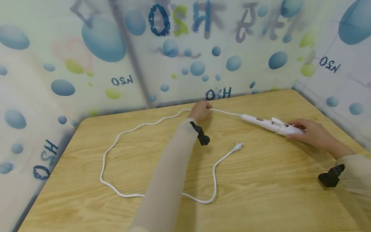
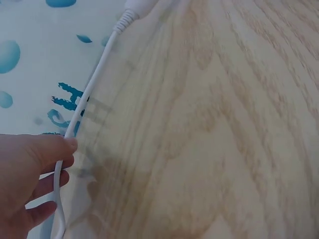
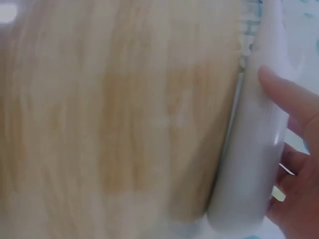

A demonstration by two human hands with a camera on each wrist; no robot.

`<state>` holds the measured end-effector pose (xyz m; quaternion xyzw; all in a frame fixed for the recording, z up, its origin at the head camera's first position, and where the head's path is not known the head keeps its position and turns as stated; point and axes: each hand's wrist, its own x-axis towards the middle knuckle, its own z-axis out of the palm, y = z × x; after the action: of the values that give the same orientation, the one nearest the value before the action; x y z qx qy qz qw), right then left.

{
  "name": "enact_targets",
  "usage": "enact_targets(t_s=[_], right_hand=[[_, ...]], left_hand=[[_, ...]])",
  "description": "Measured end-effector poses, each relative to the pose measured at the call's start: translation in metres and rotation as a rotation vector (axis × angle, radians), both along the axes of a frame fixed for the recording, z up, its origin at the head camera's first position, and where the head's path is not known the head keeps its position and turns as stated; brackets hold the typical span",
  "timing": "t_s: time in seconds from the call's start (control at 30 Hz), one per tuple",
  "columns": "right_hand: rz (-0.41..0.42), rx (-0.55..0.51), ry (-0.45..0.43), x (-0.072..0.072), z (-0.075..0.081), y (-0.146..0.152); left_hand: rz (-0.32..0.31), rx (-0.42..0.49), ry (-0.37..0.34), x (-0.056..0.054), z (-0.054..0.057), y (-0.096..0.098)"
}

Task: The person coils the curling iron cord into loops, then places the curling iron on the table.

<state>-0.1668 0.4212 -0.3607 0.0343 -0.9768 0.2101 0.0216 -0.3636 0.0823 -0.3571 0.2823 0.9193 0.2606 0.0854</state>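
Note:
A white hair curling iron with a small raised lever is at the right of the table in the head view. My right hand holds it by its thick far end. In the right wrist view the thumb lies along the white barrel, with the other fingers behind it. My left hand is near the table's back edge and pinches the white cord between thumb and fingers. Between that hand and the iron the cord runs nearly straight.
From the left hand the cord makes a wide loop over the left of the wooden table, passes under the left forearm, and ends in a two-pin plug near the middle. A patterned wall covering borders the table's back and sides.

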Motion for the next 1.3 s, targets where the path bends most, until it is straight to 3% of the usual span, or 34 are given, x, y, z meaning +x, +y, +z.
enact_targets(t_s=[0.23, 0.63, 0.83, 1.13, 1.3], right_hand=[[-0.006, -0.029, -0.001, -0.002, -0.003, -0.004], [0.058, -0.015, 0.069, -0.006, -0.006, -0.011], [0.046, -0.019, 0.094, -0.008, 0.001, -0.015], [0.099, 0.009, 0.194, -0.018, 0.023, -0.015], [0.115, 0.004, 0.215, -0.024, 0.036, -0.021]], left_hand=[[0.051, 0.053, 0.042, 0.002, -0.003, -0.010], [0.017, 0.084, 0.061, 0.007, 0.007, -0.025], [0.027, 0.200, 0.040, 0.013, 0.018, -0.035], [0.022, 0.362, 0.046, 0.023, 0.037, -0.045], [0.020, 0.489, -0.020, 0.032, 0.048, -0.054]])
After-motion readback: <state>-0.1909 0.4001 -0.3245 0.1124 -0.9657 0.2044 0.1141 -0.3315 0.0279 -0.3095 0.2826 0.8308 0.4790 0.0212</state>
